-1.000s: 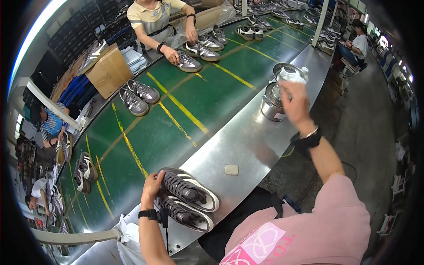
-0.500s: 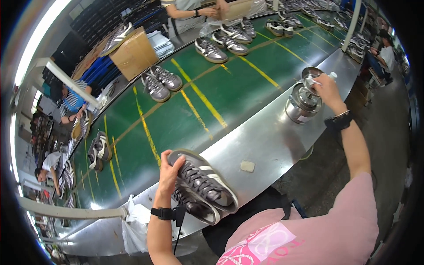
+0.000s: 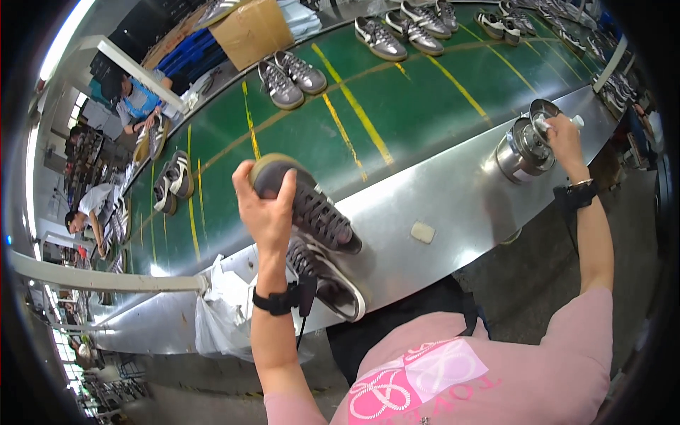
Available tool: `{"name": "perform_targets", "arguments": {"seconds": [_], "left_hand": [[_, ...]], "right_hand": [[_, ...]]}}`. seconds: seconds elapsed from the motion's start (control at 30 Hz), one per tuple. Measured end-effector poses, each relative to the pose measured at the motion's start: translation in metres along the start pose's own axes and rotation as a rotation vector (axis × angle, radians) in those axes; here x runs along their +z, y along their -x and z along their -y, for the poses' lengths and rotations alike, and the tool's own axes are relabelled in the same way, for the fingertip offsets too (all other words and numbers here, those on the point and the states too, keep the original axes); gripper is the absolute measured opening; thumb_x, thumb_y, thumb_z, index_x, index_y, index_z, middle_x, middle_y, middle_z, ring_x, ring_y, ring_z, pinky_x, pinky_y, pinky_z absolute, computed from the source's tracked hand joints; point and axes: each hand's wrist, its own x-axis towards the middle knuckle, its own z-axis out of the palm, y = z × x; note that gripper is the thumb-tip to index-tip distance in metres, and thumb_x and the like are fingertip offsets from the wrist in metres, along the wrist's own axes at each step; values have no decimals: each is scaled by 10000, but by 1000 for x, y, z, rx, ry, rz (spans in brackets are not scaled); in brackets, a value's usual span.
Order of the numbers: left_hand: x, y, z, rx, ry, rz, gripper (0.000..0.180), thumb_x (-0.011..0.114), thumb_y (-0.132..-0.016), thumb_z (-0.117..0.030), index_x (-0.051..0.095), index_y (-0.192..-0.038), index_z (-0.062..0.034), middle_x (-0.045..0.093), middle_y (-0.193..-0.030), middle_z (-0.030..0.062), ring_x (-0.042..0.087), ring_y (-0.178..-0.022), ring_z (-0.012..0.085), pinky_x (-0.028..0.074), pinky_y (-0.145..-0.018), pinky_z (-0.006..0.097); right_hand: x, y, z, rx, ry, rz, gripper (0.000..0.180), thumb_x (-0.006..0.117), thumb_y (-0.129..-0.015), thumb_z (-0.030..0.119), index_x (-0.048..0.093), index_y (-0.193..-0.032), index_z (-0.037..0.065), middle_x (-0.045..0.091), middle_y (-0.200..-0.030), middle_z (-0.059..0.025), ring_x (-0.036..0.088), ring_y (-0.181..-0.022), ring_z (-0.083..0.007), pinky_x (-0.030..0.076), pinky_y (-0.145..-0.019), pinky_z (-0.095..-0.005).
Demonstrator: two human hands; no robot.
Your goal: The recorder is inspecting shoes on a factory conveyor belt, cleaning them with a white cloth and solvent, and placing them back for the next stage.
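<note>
You are now lifting the upper grey sneaker [image 3: 304, 205] off its mate [image 3: 326, 280] in your left hand's [image 3: 265, 212] closed grip, while your right hand [image 3: 564, 138] is gripping a white brush [image 3: 559, 123] at the metal pot [image 3: 523, 151] on the counter [image 3: 453, 198].

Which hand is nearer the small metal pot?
Right. The right hand reaches over the metal pot, touching its top; the left hand grips a grey shoe far away.

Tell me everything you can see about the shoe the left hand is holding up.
The shoe is a dark grey lace-up sneaker with pale laces and a light sole. The left hand grips it around the heel end, lifting that end so the shoe tilts, toe pointing down to the right. Its toe rests near or on a matching second sneaker lying on the steel bench beside the green belt.
</note>
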Motion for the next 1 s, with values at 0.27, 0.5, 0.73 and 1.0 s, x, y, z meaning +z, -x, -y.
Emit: {"name": "perform_targets", "arguments": {"seconds": [0.27,0.5,0.73,1.0], "left_hand": [[19,3,-7,56,-85,-30,564,804,-772,-309,533,-1220,-101,617,-1130,134,624,-1010,336,497,-872,430],[19,3,-12,40,-131,-98,567,801,-779,-315,535,-1230,-97,616,-1130,147,636,-1006,348,519,-849,437],[13,11,-24,1,38,15,562,822,-778,-217,542,-1239,-60,610,-1096,142,610,-964,285,497,-843,382],[23,21,-22,116,-69,-104,522,811,-756,-218,557,-1194,-92,589,-995,117,626,-863,312,517,-746,418]], "right_hand": [[-26,41,90,-223,-265,-408,262,612,-870,-12,671,-1120,37,674,-1030,-137,656,-940,-330,524,-826,-374],[74,165,275,-559,-825,89,323,644,-790,-34,698,-1078,100,664,-1053,-116,671,-921,-317,555,-773,-397],[116,197,366,-651,-891,270,286,627,-781,9,721,-1014,145,655,-1017,-114,656,-839,-329,540,-695,-419],[129,207,342,-449,-898,250,236,588,-821,20,714,-993,118,676,-955,-112,668,-778,-354,538,-654,-434]]}}
